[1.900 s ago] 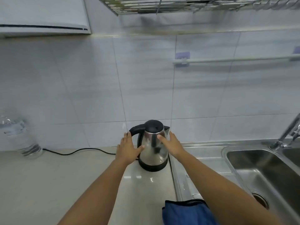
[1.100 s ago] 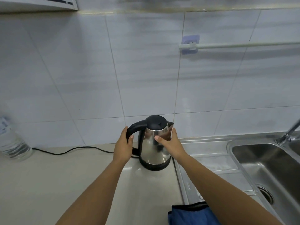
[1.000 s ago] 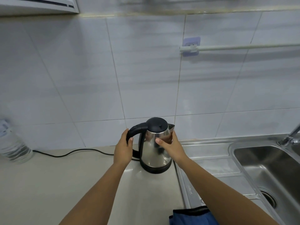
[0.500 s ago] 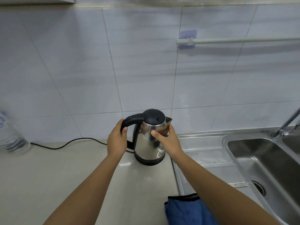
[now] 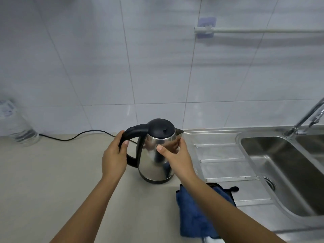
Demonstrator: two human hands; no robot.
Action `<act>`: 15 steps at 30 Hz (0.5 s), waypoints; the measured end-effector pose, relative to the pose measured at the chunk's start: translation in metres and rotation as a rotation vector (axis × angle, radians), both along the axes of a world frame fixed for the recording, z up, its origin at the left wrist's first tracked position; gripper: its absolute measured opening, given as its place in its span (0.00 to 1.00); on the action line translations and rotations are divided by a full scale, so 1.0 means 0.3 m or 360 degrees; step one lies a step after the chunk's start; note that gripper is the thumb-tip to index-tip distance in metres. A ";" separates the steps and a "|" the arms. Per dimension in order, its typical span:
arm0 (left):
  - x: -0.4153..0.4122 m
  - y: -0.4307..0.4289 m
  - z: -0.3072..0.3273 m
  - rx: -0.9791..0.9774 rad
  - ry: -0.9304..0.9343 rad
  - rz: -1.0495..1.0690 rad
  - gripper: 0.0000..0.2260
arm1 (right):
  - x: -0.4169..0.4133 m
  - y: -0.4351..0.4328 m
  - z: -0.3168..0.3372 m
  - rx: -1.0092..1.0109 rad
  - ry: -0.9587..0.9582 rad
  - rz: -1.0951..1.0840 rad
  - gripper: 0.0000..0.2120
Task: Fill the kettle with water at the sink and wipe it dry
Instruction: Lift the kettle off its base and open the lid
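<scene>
A stainless steel kettle (image 5: 154,160) with a black lid and black handle stands upright on its black base on the beige counter, close to the sink's drainboard. My left hand (image 5: 114,155) is wrapped around the kettle's handle. My right hand (image 5: 177,155) presses against the kettle's right side just under the spout, thumb across the front. A folded blue cloth (image 5: 194,214) lies on the counter's near edge, partly under my right forearm. The steel sink basin (image 5: 287,171) is to the right, with the tap (image 5: 305,120) at its back.
A black power cord (image 5: 78,135) runs along the counter from the kettle's base towards a clear plastic bottle (image 5: 15,125) at the far left. A ribbed steel drainboard (image 5: 224,155) lies between kettle and basin. A white rail (image 5: 259,30) is fixed to the tiled wall.
My left hand went from resting flat on the kettle's side to closing around the handle. My right hand stayed on the kettle's body. The view has tilted down.
</scene>
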State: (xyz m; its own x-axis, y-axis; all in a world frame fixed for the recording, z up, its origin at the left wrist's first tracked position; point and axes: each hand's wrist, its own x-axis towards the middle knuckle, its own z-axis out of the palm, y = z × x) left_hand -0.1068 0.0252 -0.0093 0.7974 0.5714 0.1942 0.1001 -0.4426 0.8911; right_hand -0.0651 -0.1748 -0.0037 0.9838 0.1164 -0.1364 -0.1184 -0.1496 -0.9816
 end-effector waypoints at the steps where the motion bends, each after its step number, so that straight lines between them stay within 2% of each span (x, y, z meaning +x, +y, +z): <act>1: -0.021 0.002 -0.011 -0.0027 -0.0004 0.0005 0.18 | -0.022 0.003 -0.012 -0.0008 -0.0004 -0.0006 0.30; 3: -0.057 0.004 -0.030 -0.0046 -0.0012 0.0002 0.17 | -0.065 0.014 -0.032 -0.0009 -0.0009 -0.0018 0.30; 6: -0.098 0.007 -0.054 -0.0038 0.0003 -0.0012 0.16 | -0.116 0.030 -0.063 -0.0027 -0.0028 -0.0038 0.37; 10: -0.148 0.005 -0.085 -0.0109 0.0008 0.0024 0.18 | -0.168 0.039 -0.089 -0.0072 -0.0056 -0.0037 0.33; 15: -0.207 -0.006 -0.112 -0.0173 -0.0010 0.0059 0.18 | -0.225 0.047 -0.120 -0.0052 -0.0072 -0.0042 0.35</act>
